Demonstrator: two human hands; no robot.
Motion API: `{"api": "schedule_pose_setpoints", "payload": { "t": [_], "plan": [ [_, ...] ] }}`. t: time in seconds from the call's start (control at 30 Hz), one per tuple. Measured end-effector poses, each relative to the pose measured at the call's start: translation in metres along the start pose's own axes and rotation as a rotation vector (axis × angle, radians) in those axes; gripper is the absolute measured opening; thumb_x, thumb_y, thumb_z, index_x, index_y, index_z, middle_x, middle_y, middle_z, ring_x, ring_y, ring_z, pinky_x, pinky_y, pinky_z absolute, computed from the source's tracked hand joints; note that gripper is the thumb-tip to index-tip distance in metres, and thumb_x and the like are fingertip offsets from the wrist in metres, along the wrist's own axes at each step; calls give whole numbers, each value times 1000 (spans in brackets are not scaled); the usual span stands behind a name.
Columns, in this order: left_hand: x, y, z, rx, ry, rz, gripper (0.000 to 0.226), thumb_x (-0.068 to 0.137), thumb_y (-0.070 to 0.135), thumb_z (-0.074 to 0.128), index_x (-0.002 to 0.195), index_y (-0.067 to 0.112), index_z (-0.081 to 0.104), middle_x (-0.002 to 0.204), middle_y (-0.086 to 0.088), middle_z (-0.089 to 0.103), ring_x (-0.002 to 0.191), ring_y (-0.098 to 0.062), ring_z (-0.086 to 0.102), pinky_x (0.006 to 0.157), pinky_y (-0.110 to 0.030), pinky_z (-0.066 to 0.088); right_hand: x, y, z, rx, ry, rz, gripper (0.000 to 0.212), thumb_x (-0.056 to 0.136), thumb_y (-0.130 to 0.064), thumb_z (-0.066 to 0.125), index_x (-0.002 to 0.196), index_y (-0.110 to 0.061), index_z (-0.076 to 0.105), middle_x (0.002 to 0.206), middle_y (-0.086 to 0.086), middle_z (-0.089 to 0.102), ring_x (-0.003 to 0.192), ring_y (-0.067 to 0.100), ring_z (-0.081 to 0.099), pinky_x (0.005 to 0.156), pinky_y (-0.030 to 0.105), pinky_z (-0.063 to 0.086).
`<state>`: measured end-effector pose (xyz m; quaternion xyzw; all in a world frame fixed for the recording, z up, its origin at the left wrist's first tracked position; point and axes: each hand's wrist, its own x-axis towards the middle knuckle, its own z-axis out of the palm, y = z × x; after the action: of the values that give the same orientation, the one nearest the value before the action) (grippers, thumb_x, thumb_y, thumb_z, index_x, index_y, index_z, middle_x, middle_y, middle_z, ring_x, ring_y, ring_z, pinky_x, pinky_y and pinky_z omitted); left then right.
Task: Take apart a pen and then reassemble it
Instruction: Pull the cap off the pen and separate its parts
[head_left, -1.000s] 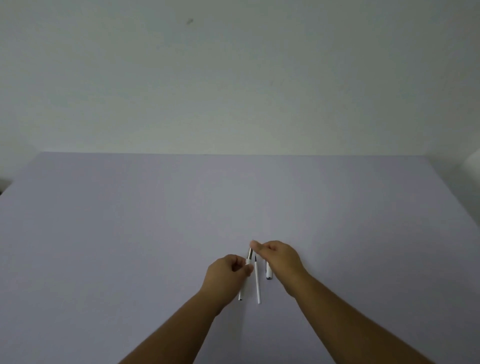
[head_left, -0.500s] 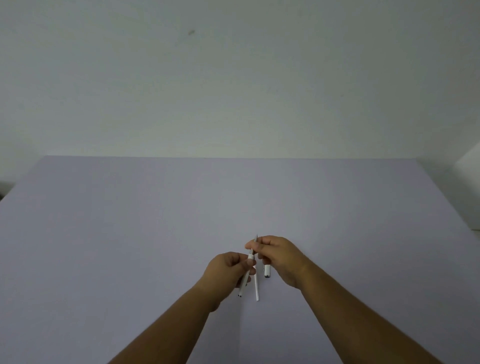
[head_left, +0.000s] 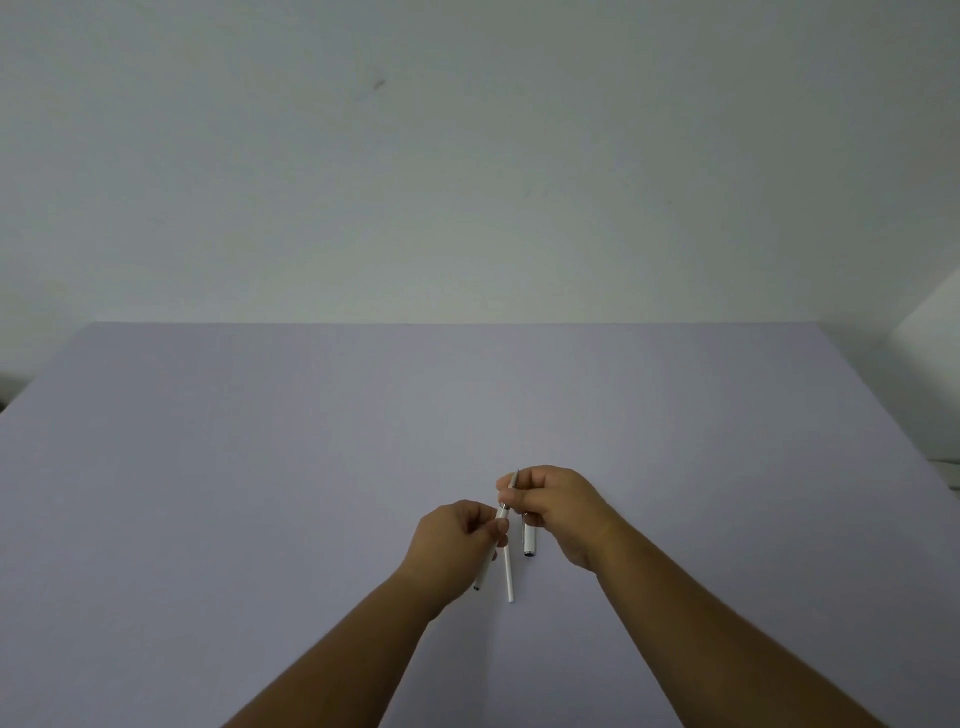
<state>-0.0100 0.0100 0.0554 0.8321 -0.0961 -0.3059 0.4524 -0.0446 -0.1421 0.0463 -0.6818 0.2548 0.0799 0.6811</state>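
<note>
My left hand (head_left: 457, 535) grips a white pen barrel (head_left: 484, 571), which slants down to the left with its dark end just above the table. My right hand (head_left: 556, 506) pinches the grey metal tip section (head_left: 513, 483) at the barrel's upper end. A thin white refill (head_left: 509, 577) lies on the table between my forearms. To its right lies the white pen cap (head_left: 530, 540), partly hidden under my right hand.
The work surface is a wide pale lilac table (head_left: 260, 467) against a plain white wall (head_left: 467, 156). A white object (head_left: 930, 332) stands past the table's right edge.
Both hands have lifted the barrel slightly off the table and tilted it. My right hand moved up along it onto the grey tip section. The refill and cap stayed put.
</note>
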Motion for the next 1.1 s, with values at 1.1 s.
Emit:
{"api": "schedule_pose_setpoints", "payload": {
  "t": [1.1],
  "plan": [
    [-7,6,0,87,22,40,19,90,32,58,73,27,66,77,6,73,66,-5,65,52,-14,46,-9,-5,0,-32,71,-1,10,79,-27,73,78,-19,67,78,-4,66,76,14,59,69,25,48]
  ]
}}
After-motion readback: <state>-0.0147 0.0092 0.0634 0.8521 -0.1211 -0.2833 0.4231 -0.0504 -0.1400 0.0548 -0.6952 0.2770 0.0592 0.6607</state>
